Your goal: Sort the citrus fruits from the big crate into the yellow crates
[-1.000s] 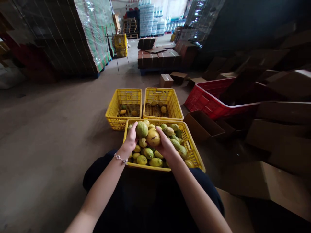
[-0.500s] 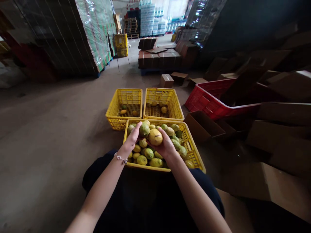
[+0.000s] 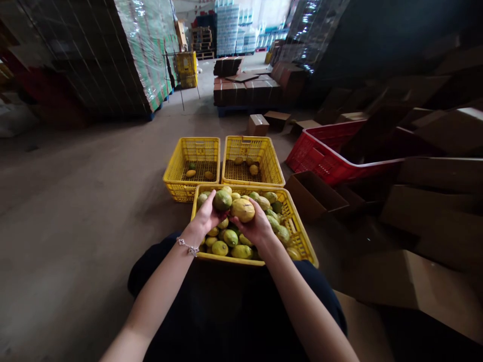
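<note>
A full yellow plastic crate [image 3: 304, 235] sits right in front of my knees, heaped with oval green and yellow fruit whose exact kind I cannot tell. Above the heap, my left hand [image 3: 207, 215] is closed round a round green fruit [image 3: 223, 200]. My right hand [image 3: 259, 224] grips a larger yellow fruit [image 3: 242, 210] with dark streaks on its skin. The two held fruits are side by side, nearly touching. Behind, a left yellow crate [image 3: 172, 170] and a right yellow crate [image 3: 274, 163] each have a few fruits on the bottom.
A red crate [image 3: 320, 160] with cardboard in it stands tilted on the right. Beside it are an open cardboard box [image 3: 315, 196] and several more boxes. Further back are stacked flat cartons [image 3: 247, 90] on a pallet and a wrapped pallet load [image 3: 141, 55].
Within my right hand the yellow fruit has been turned, so its dark mark shows differently. My left hand and the green fruit have shifted very slightly.
</note>
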`<state>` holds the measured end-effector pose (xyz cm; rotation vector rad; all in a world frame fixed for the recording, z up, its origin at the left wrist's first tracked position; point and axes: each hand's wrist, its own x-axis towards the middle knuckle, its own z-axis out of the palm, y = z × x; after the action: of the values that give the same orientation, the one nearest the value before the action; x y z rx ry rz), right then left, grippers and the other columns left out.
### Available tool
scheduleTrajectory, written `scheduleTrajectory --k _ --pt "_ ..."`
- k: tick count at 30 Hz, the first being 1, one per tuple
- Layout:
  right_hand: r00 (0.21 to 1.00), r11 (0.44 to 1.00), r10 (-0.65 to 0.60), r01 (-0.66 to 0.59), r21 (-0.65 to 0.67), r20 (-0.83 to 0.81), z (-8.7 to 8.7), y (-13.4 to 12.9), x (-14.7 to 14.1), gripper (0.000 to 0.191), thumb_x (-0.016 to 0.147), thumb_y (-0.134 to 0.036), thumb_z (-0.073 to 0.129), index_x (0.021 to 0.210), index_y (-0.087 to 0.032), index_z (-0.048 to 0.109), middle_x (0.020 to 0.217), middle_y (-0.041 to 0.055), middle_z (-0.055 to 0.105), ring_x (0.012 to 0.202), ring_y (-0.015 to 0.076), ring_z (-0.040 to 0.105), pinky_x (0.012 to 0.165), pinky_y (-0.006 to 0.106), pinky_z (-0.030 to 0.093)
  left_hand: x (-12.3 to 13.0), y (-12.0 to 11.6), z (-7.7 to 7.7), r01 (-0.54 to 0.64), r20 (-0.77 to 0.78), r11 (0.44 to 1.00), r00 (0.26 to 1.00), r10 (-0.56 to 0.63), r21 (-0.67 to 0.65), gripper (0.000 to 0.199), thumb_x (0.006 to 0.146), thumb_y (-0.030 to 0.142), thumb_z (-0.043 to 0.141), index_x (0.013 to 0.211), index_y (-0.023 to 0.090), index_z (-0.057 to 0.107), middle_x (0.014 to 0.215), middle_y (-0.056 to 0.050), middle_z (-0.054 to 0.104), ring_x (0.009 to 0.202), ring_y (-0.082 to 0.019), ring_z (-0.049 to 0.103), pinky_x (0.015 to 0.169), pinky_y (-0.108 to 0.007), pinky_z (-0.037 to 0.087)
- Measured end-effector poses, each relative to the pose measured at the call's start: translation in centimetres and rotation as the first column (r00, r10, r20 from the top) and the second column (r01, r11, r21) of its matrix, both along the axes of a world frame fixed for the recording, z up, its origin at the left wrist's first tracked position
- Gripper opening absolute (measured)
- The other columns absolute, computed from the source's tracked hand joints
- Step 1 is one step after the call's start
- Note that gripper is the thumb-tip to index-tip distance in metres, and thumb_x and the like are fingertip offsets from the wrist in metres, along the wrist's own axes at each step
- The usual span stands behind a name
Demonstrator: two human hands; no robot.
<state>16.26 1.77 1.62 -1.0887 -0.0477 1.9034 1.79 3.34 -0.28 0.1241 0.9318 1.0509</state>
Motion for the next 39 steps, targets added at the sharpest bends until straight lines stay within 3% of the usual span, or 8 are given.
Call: scheduleTrajectory --k 5,9,16,20,24,27,32,39 --pt "0.998 0.998 0.049 -0.050 -0.040 -0.036 0.7 -0.2 0.0 0.030 0.107 -0.041 0.042 0.103 -0.020 0.064 0.066 0.0034 0.071 0.051 0.0171 0.068 0.040 0.021 0.055 -0.2 0.1 -0.4 0.019 0.000 1.000 1.000 -0.019 -0.022 0.042 0.102 0.051 0.054 0.113 0.014 0.072 0.079 -0.008 0.070 0.056 -0.016 0.058 0.054 -0.027 0.051" --pt "1.000 0.999 -0.013 0.013 -0.045 -0.011 0.9 -0.2 -0.3 0.027 0.106 -0.037 0.044 0.096 -0.020 0.063 0.067 0.0034 0.071 0.052 0.0170 0.068 0.041 0.022 0.055 0.2 -0.1 0.7 -0.007 0.002 0.999 1.000 0.007 -0.031 0.039 0.104 0.045 0.050 0.111 0.013 0.070 0.078 -0.008 0.070 0.058 -0.017 0.060 0.053 -0.027 0.051" --pt "0.998 0.993 -0.062 0.061 0.104 0.008 1.4 -0.2 0.3 0.020 0.098 -0.030 0.050 0.091 -0.019 0.065 0.066 0.0026 0.071 0.054 0.0184 0.067 0.046 0.028 0.059 0.4 -0.5 2.9 -0.210 0.086 0.977 0.974 0.211 -0.028 0.029 0.098 0.026 0.046 0.111 0.014 0.069 0.079 -0.006 0.071 0.068 -0.019 0.067 0.068 -0.031 0.060" --pt "0.999 0.985 -0.043 0.046 0.168 -0.017 1.0 -0.3 0.7 0.016 0.094 -0.035 0.060 0.095 -0.021 0.067 0.070 0.0026 0.074 0.055 0.0194 0.068 0.049 0.030 0.059 0.3 -1.0 3.3 -0.201 0.172 0.979 0.966 0.192 0.035 0.030 0.099 0.032 0.050 0.113 0.014 0.068 0.087 -0.010 0.075 0.076 -0.023 0.073 0.070 -0.036 0.063" --pt "0.999 0.975 -0.040 0.044 0.217 -0.022 0.4 -0.3 0.9 0.010 0.089 -0.031 0.068 0.092 -0.022 0.066 0.069 0.0011 0.074 0.052 0.0194 0.068 0.044 0.028 0.056 0.2 -1.5 3.7 -0.166 0.170 0.984 0.974 0.153 0.063 0.035 0.098 0.044 0.060 0.108 0.012 0.068 0.082 -0.009 0.074 0.064 -0.019 0.070 0.057 -0.028 0.060" --pt "0.999 0.978 -0.013 0.019 0.209 -0.031 0.1 -0.2 0.7 0.011 0.089 -0.031 0.068 0.091 -0.020 0.066 0.067 0.0018 0.073 0.050 0.0193 0.067 0.043 0.029 0.056 0.2 -1.8 4.1 -0.195 0.205 0.980 0.962 0.182 0.042 0.033 0.098 0.044 0.060 0.102 0.012 0.068 0.078 -0.008 0.072 0.061 -0.017 0.068 0.054 -0.024 0.058" --pt "0.988 0.976 -0.141 0.149 0.161 -0.062 -0.1 -0.1 0.2 0.004 0.087 -0.025 0.067 0.089 -0.022 0.065 0.069 0.0003 0.075 0.054 0.0184 0.069 0.054 0.031 0.062 0.4 -1.7 3.9 -0.360 0.254 0.933 0.900 0.354 -0.025 0.024 0.097 0.035 0.054 0.092 0.016 0.068 0.077 -0.007 0.070 0.070 -0.019 0.071 0.066 -0.029 0.063" --pt "0.986 0.984 -0.165 0.166 0.067 -0.024 0.5 -0.2 -0.4 0.011 0.092 -0.029 0.060 0.084 -0.022 0.063 0.061 -0.0015 0.069 0.054 0.0190 0.068 0.059 0.036 0.064 0.9 -1.5 3.0 -0.432 0.146 0.883 0.877 0.459 -0.183 0.016 0.093 0.032 0.056 0.091 0.020 0.066 0.080 -0.004 0.068 0.069 -0.019 0.069 0.064 -0.031 0.062"
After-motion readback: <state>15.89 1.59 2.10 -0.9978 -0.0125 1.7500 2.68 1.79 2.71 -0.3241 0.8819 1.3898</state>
